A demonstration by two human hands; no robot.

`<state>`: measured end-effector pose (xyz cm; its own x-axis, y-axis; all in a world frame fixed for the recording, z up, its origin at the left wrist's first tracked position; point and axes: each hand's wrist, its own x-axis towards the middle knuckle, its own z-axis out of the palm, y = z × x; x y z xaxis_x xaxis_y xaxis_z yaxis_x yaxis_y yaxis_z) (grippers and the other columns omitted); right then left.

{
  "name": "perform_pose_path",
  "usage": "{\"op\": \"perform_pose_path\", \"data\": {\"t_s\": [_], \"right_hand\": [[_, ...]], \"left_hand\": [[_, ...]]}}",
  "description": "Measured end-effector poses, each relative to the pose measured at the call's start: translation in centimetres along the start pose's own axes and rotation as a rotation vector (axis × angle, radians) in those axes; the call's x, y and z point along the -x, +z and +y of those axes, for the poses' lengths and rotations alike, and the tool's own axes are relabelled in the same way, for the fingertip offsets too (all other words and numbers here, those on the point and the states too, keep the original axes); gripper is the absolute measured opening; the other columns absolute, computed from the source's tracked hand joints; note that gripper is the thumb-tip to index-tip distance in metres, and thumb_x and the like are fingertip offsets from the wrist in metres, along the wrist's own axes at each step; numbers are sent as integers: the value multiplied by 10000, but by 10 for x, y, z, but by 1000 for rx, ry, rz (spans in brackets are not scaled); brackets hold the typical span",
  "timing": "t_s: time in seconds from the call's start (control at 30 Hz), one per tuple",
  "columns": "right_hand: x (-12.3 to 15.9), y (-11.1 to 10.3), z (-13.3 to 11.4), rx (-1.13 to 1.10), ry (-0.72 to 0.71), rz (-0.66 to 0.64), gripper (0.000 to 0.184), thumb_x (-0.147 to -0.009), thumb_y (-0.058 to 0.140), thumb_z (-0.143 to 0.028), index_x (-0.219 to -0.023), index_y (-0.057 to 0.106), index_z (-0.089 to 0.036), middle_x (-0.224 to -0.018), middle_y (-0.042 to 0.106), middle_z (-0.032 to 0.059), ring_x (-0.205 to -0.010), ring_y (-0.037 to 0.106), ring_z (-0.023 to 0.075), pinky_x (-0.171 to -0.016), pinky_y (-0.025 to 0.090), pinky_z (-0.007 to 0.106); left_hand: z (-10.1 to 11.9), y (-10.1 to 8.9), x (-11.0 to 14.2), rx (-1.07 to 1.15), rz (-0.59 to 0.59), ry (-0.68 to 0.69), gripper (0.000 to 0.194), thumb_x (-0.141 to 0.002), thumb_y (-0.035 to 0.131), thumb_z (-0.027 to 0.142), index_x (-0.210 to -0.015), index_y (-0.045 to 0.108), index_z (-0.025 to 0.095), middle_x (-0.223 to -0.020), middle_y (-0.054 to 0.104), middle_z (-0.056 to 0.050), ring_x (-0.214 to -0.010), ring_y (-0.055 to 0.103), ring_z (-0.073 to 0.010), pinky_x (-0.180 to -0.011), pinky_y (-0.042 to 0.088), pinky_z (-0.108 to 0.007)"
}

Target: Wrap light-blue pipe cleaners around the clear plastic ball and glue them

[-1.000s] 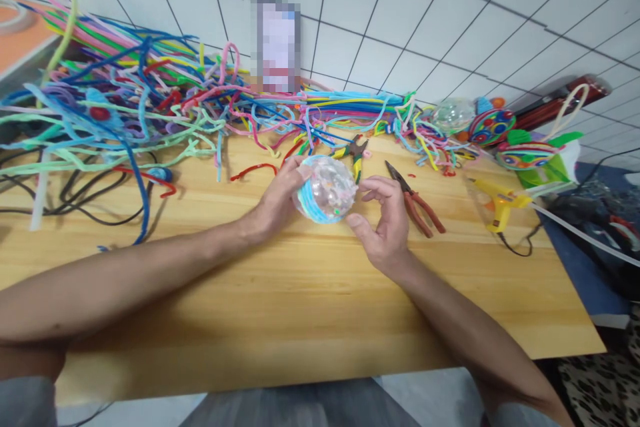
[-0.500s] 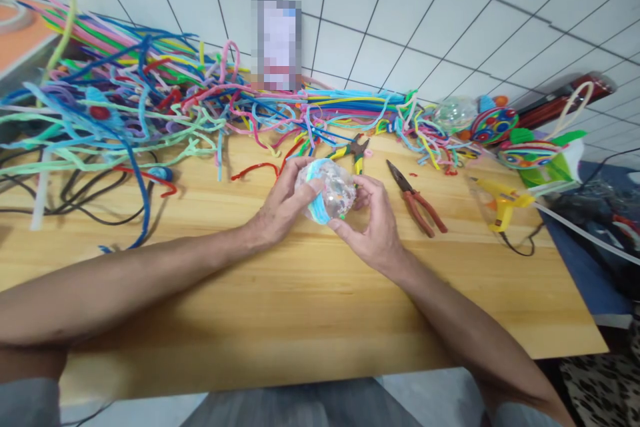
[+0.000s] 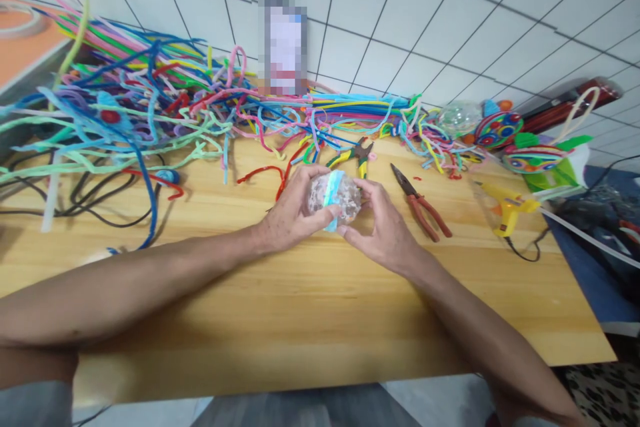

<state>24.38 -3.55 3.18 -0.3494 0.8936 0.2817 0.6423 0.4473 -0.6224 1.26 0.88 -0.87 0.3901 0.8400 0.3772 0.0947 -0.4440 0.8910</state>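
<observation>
A clear, rounded plastic ball (image 3: 349,195) with a light-blue and pale-green band (image 3: 332,190) around its middle is held between my two hands above the table. My left hand (image 3: 296,208) wraps its left side, with the thumb pressed on the lower front near the band. On the right side, the fingers and thumb of my right hand (image 3: 379,223) close around it. Green-and-yellow cutting pliers (image 3: 361,159) lie just behind the ball. To the right of my right hand rest red-handled long-nose pliers (image 3: 423,207).
A large tangle of pipe cleaners (image 3: 125,100) covers the back left of the table (image 3: 310,320). A yellow glue gun (image 3: 513,210) lies at the right. Colourful fish-like crafts (image 3: 500,127) and another clear ball (image 3: 457,117) stand at the back right. Black cables (image 3: 95,193) lie left.
The ball has turned in my hands: its blue band has shifted from the left side to the middle and now runs upright. My view has moved slightly.
</observation>
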Motion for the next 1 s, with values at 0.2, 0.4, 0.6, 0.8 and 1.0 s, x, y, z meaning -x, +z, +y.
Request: {"op": "perform_pose_path", "data": {"t_s": [0.2, 0.4, 0.6, 0.8, 1.0], "right_hand": [[9, 3, 5, 26, -74, 43, 880, -887, 832, -286, -1646, 386, -288, -1580, 577, 182, -1454, 606, 383, -1166, 587, 610], [22, 17, 16, 68, -140, 157, 955, -906, 816, -308, -1715, 308, -306, -1590, 569, 178, -1477, 578, 394, -1150, 596, 640], [27, 21, 17, 121, -169, 207, 943, -929, 800, -335, -1721, 291, -299, -1566, 587, 178, -1455, 595, 391, -1147, 597, 652], [29, 22, 14, 118, -155, 215, 938, -923, 795, -331, -1713, 290, -305, -1562, 584, 183, -1455, 595, 400, -1146, 593, 682], [31, 23, 12, 126, -149, 222, 936, -912, 798, -303, -1706, 302, -300, -1557, 583, 184, -1456, 597, 389, -1167, 583, 685]], "left_hand": [[4, 2, 2, 97, -71, -11, 659, -957, 781, 479, -1470, 427, 263, -1403, 542, -116, -1286, 606, -289, -1094, 558, -478], [9, 1, 5, 68, -141, 50, 725, -975, 791, 418, -1578, 409, 290, -1522, 533, -134, -1445, 560, -324, -1235, 506, -521], [9, 1, 6, 4, -155, 153, 744, -1000, 783, 406, -1635, 404, 339, -1625, 503, -130, -1570, 482, -345, -1338, 416, -555], [12, 0, 8, 14, -161, 148, 716, -1014, 762, 435, -1633, 418, 333, -1620, 524, -139, -1562, 495, -348, -1330, 425, -573], [13, 1, 10, 54, -157, 121, 699, -1017, 750, 469, -1625, 438, 326, -1628, 525, -140, -1570, 487, -355, -1329, 417, -567]]}}
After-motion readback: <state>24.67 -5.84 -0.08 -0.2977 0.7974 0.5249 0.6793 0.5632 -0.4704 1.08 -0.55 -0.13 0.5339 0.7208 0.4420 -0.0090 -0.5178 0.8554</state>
